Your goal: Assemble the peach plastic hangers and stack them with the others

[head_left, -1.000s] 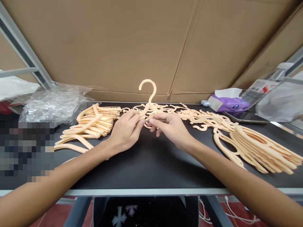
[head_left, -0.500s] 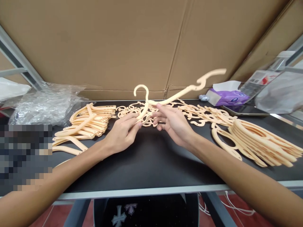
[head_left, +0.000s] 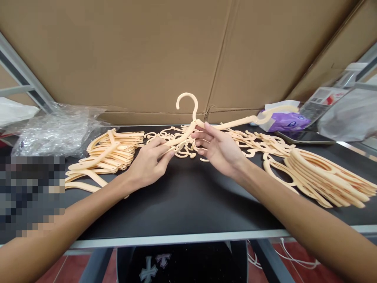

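A cream plastic clothes hanger (head_left: 235, 122) is held up between my two hands, its hook rising at the top. My left hand (head_left: 151, 159) is closed round the hanger's left arm. Thumb and fingers of my right hand (head_left: 220, 149) pinch the right arm just beside the hook's base. That right arm stretches out to a curved end in front of the purple tissue pack. Behind my hands lies a loose heap of cream hooks and hanger pieces (head_left: 185, 151), partly covered by them. The far end of the left arm is hidden in my left hand.
Stacked hanger arms (head_left: 114, 151) lie to the left, and a fanned stack of hanger pieces (head_left: 326, 177) to the right. Clear plastic bags (head_left: 55, 129) sit at the back left. A purple tissue pack (head_left: 285, 120) and a phone-like flat device (head_left: 309, 137) stand back right, before cardboard (head_left: 141, 55).
The hanger's right arm has swung down, and its hook has shifted right and up. My right hand has moved slightly right, with the left hand a little left.
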A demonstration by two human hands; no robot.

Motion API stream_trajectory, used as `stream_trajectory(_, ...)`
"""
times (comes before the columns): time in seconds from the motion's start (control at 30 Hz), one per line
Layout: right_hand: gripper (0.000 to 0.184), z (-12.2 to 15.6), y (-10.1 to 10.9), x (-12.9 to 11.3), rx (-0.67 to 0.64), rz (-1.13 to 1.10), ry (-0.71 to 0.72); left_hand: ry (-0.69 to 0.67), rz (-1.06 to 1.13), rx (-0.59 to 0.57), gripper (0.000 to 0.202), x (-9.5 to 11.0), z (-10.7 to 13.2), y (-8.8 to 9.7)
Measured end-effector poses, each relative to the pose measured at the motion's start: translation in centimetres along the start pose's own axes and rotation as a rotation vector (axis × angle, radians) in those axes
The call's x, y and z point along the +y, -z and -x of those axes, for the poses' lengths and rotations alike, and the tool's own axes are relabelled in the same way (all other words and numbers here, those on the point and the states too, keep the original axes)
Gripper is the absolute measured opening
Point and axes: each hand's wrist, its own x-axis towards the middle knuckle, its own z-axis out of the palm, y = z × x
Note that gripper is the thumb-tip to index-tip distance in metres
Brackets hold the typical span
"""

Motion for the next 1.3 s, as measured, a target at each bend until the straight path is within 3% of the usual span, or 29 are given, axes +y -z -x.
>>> stream_trajectory(0.13, 0.028, 0.2, -0.1, 0.5, 0.008, 0.233, -0.069, 0.056, 0.007, 0.030, 0.031, 0.1, -0.1, 0.3)
stream_trajectory(0.33, 0.042, 0.4, -0.3, 0.5, -0.034, 0.319, -0.019, 0.000, 0.026, 0.009, 0.035, 0.2, 0.1, 0.1)
stream_trajectory(0.5, 0.048, 0.4, -0.5, 0.7, 0.051, 0.456, 0.023, -0.010, 0.021, -0.001, 0.034, 0.6, 0.3, 0.0)
stream_trajectory(0.77, 0.035, 0.4, -1.0, 1.3, 0.068, 0.492, 0.037, -0.166, 0.027, -0.059, 0.021, 1.3, 0.8, -0.1)
stream_trajectory(0.97, 0.027, 0.1, -1.0, 0.7, 0.153, 0.414, 0.084, -0.153, -0.088, -0.002, 0.025, 0.6, 0.6, 0.2)
stream_trajectory(1.2, 0.008, -0.7, 0.0, 1.0, 0.189, 0.506, 0.199, -0.100, -0.133, -0.171, 0.034, -0.2, -0.5, 1.6)
stream_trajectory(1.3, 0.009, -0.9, 0.5, 1.1, 0.222, 0.605, 0.254, -0.043, -0.104, -0.304, 0.036, -0.4, -1.0, 2.2)
